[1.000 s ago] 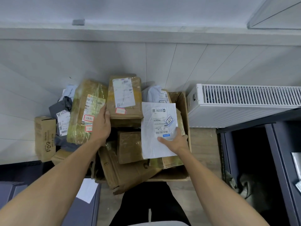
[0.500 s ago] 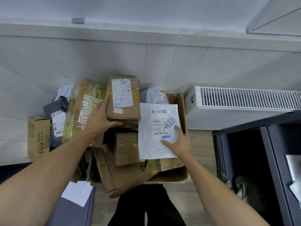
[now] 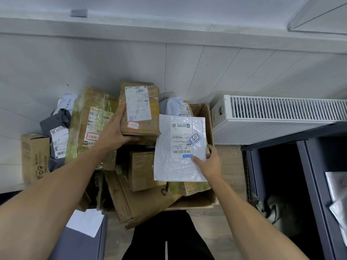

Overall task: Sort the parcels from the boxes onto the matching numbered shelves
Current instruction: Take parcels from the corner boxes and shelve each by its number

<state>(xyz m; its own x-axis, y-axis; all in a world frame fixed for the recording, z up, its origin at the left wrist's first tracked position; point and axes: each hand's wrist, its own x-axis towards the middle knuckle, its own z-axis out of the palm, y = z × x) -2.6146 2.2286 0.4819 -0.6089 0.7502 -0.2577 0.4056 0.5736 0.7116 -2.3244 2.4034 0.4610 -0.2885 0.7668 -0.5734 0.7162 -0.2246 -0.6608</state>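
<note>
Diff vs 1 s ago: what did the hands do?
The left hand moved right, off the big taped parcel, and took hold of the brown labelled box, thumb along its near edge. The right hand still holds the white mailer; the rest of the pile looks unchanged.

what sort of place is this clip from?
Likely a small parcel sorting or pickup room: an open carton piled high, a brown parcel with a shipping label, a white mailer with a handwritten number sticker, and dark shelving alongside.
</note>
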